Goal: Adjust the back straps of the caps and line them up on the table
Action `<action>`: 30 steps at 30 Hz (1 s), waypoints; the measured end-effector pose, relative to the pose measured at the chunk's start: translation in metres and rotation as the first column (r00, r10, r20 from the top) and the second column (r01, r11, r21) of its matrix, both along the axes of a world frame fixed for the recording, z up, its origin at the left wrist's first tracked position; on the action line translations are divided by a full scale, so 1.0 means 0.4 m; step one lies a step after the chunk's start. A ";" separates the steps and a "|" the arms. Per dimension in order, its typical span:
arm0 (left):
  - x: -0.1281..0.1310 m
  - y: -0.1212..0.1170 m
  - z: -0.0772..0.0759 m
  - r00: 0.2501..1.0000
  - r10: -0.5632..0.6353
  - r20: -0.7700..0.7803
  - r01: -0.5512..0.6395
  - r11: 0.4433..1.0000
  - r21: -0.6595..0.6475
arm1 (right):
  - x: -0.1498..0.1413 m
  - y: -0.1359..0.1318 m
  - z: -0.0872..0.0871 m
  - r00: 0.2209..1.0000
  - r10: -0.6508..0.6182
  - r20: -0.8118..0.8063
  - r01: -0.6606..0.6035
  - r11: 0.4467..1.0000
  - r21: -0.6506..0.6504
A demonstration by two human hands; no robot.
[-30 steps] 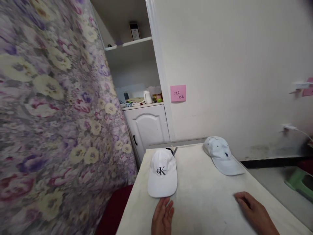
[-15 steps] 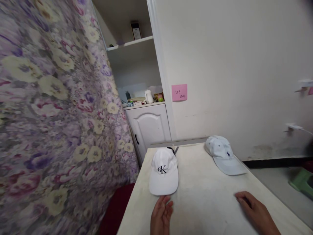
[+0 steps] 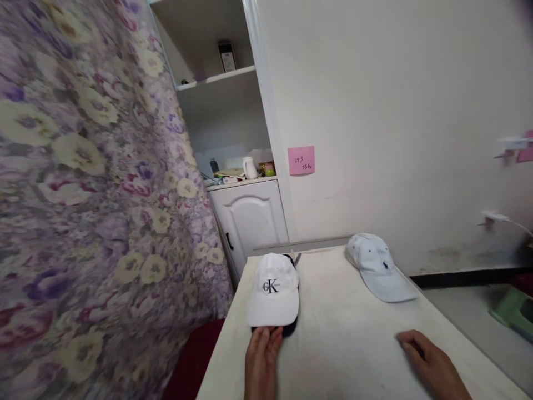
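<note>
Hidden parts: Under the brim of the white CK baseball cap [image 3: 275, 283] a dark edge [image 3: 290, 329] shows; what it belongs to is mostly covered. The left thumb cannot be made out, and both wrists are cut off by the lower border.
White CK cap: on the far left part of the cloth-covered table [image 3: 333, 339], crown toward the table's far edge, brim toward its near side; its long axis runs roughly near to far.
Left hand [image 3: 262, 355]: above the table's near left part, palm up, fingertips at the front edge of the white brim; whether they grip it, I cannot tell.
Right hand [image 3: 431, 358]: at the table's near right, loosely curled with a gap inside the thumb, holding nothing.
Light blue cap [image 3: 375, 266]: at the table's far right, brim slanting rightward and nearer.
Surroundings: floral curtain [image 3: 104, 194] left of the table, white cabinet [image 3: 256, 219] beyond its far left, green stool [image 3: 514, 308] to its right.
Obstruction: the left fingers overlap the dark edge.
</note>
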State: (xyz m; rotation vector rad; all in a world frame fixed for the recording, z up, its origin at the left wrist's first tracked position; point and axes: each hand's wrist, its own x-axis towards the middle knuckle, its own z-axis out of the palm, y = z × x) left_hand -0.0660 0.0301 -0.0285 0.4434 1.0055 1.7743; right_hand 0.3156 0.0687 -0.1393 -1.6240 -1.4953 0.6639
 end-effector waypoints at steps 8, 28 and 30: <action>0.001 0.105 0.095 0.996 0.012 0.087 -0.012 1.000 0.000 | -0.001 0.011 -0.018 1.000 0.021 -0.015 -0.020 1.000 0.003; 0.316 -0.009 0.095 0.968 -0.194 0.159 0.186 0.981 0.061 | -0.079 -0.037 0.150 0.696 0.197 -0.691 -0.279 0.960 -0.007; 0.365 -0.059 0.036 0.940 -0.285 0.186 0.291 0.957 0.000 | -0.099 -0.059 0.189 0.352 0.215 -0.911 -0.367 0.927 0.077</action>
